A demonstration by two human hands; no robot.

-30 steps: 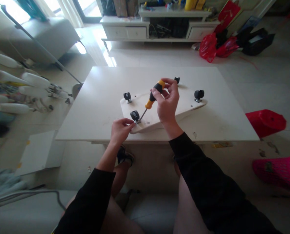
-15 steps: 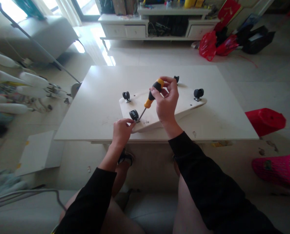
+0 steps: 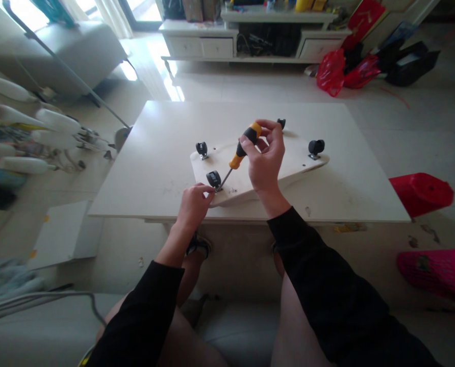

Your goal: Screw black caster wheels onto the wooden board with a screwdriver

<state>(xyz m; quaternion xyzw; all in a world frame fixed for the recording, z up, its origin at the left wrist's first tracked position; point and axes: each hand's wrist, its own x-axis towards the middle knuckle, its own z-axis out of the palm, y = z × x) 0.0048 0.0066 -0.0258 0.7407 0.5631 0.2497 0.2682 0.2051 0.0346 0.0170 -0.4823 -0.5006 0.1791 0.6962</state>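
The near-left caster (image 3: 213,178) stands wheel-up on a white board (image 3: 239,179), which lies near the front edge of a white table (image 3: 147,163), presumably for easy reach. The right hand (image 3: 268,163) grasps a yellow-and-black screwdriver (image 3: 245,145), slanted to the caster's base, likely to clear the wheel. The left hand (image 3: 194,205) touches there, perhaps steadying; whether it pinches anything, I cannot tell.

The head camera looks forward (and down).
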